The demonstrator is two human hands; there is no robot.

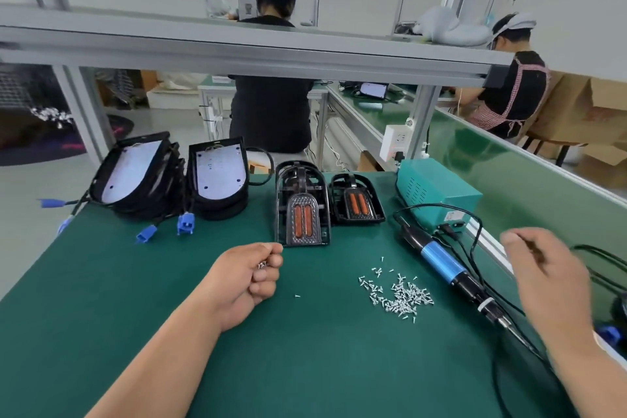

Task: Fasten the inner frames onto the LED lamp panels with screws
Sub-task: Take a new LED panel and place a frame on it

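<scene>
My left hand (252, 276) rests on the green mat with its fingers curled round several small silver screws. A pile of loose screws (398, 297) lies to its right, and one stray screw (297, 295) sits near the hand. My right hand (546, 276) hovers blurred above the blue and black electric screwdriver (448, 268), fingers loosely bent, holding nothing that I can see. Two stacks of black inner frames with orange lenses (303, 214) (356, 202) stand behind the hands. Two stacks of LED lamp panels (135, 176) (217, 175) with blue connectors (185, 224) lie at the far left.
A teal power supply box (437, 190) sits at the back right with black cables (475, 241) trailing to the screwdriver. The green mat (169, 282) ends at an aluminium rail on the right. Two people work at benches beyond.
</scene>
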